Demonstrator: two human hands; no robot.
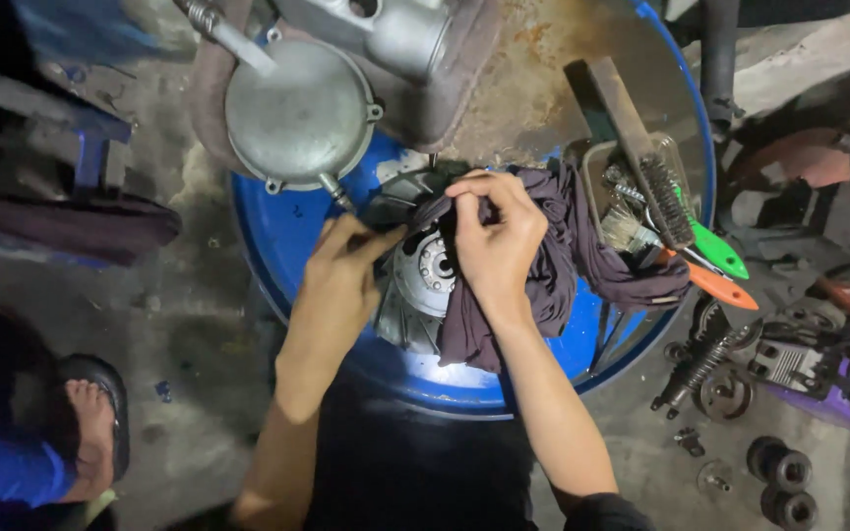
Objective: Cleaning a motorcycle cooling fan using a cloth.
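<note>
Fingers of the right hand (492, 236) are pinched on a dark cloth (553, 265), pressing it on a round metal part (423, 273). The left hand (341, 270) grips that part's edge. Both lie in a blue basin (268, 236); beside it, a tray (597, 162) holds brushes (666, 202).

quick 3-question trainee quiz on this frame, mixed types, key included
1. True or false: the right hand presses a dark cloth onto the metal engine part.
2. What does the left hand grip? A) the engine part's edge B) a green-handled brush C) a round metal cover
3. What colour is the drum under the part?

Key: 1 true; 2 A; 3 blue
</note>
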